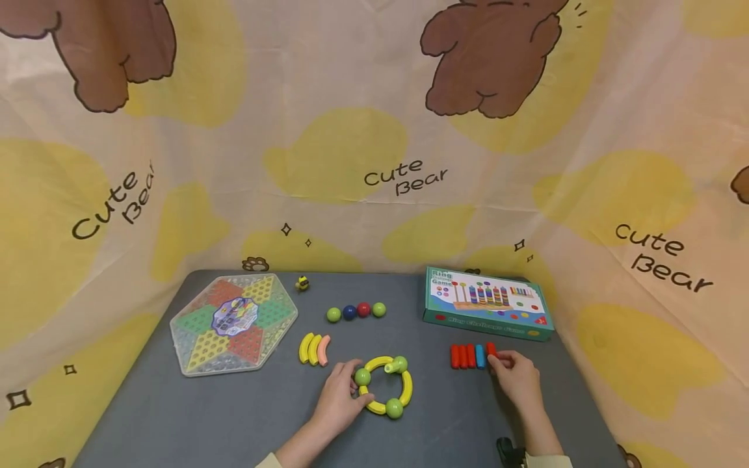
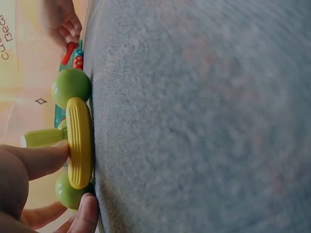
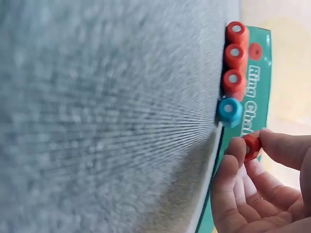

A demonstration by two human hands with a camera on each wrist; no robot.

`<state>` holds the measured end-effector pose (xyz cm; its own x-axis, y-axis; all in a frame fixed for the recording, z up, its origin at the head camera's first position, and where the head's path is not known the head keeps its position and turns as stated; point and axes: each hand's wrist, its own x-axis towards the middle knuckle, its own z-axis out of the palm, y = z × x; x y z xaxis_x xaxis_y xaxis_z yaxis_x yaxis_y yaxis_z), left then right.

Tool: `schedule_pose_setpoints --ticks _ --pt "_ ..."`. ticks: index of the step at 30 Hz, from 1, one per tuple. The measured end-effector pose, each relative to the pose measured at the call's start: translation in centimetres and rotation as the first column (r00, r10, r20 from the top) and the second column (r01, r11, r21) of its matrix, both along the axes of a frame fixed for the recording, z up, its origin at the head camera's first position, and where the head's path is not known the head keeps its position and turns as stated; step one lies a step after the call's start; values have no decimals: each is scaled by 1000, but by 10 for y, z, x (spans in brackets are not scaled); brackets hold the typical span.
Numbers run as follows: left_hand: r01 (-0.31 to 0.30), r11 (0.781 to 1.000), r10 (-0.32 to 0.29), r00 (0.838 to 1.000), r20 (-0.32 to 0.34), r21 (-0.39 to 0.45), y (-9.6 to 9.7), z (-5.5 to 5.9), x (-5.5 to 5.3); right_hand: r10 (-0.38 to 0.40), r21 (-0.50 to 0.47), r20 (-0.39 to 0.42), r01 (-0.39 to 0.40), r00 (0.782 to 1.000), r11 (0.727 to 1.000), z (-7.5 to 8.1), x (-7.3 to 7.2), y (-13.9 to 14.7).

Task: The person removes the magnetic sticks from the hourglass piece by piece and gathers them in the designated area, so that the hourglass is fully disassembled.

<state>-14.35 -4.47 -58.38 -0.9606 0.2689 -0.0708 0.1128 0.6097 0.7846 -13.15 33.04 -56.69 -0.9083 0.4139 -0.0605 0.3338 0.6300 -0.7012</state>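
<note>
My left hand (image 1: 337, 398) grips the near left side of a ring of yellow curved rods and green balls (image 1: 406, 390) lying on the table. Its thumb touches a ribbed yellow rod (image 2: 80, 145), while the fingers reach round a green ball (image 2: 73, 191). A short light-green rod (image 2: 43, 138) sticks up from another ball of the ring. Between thumb and fingers, my right hand (image 1: 519, 380) pinches a red rod (image 3: 252, 147) with a pale magnet-like end. Left of it stand a blue rod (image 3: 229, 110) and three red rods (image 3: 234, 56) in a row.
Behind the rods lies a green game box (image 1: 488, 325). Farther back sit a row of coloured balls (image 1: 350, 312) and a bee figure (image 1: 302, 283). Two yellow and one pink curved rods (image 1: 324, 351) lie left of the ring, beside a hexagonal board (image 1: 199, 322).
</note>
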Motion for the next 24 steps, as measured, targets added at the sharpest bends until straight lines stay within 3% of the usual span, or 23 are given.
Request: schedule_pose_setpoints --ticks 3,17,24 --pt "3 1000 -3 1000 11 3 0 0 0 -7 -24 31 8 1000 1000 -3 -3 2" --pt "-12 1000 12 1000 7 -8 -4 -4 1 28 47 89 -32 996 998 -14 -12 7" --pt "-14 1000 14 1000 1 14 -2 -4 0 53 50 82 -58 995 997 -8 -10 6"
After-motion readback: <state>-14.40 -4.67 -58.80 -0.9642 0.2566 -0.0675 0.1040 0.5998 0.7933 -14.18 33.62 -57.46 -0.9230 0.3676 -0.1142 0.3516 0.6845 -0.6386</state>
